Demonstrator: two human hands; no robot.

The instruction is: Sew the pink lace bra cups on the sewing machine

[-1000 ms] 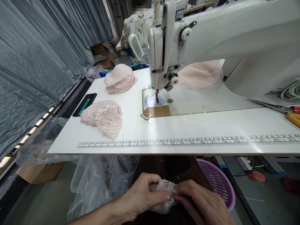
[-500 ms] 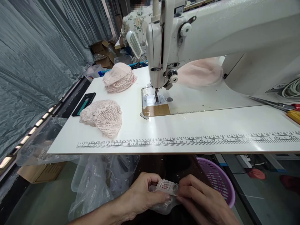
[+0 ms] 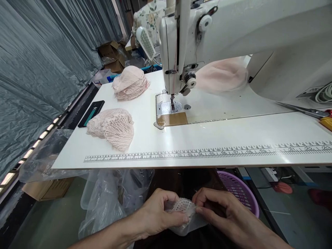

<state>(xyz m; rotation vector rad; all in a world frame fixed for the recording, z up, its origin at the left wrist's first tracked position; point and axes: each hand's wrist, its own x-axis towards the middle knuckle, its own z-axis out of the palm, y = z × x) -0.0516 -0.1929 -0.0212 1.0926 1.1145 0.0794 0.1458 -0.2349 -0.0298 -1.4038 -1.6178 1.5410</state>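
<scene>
Below the table's front edge, over my lap, both hands hold a small piece of pale lace fabric (image 3: 184, 206) with a sheer layer under it. My left hand (image 3: 162, 214) pinches it from the left, thumb on top. At its right edge my right hand (image 3: 220, 212) grips it between thumb and forefinger. A pale pink lace piece (image 3: 114, 128) lies on the table at the left, and a stack of pink lace cups (image 3: 131, 83) sits behind it. The sewing machine (image 3: 172, 58) stands above, its needle over the metal plate, with no fabric under it.
A phone (image 3: 91, 113) lies by the lace at the table's left. Sheer pink fabric (image 3: 220, 76) rests behind the machine head. Scissors (image 3: 306, 110) lie at the right. Under the table are a purple basket (image 3: 240, 192) and plastic bags (image 3: 106, 200).
My right hand has turned and its fingers have shifted to a pinch on the lace's right edge. More of the sheer layer shows below. The view has moved slightly.
</scene>
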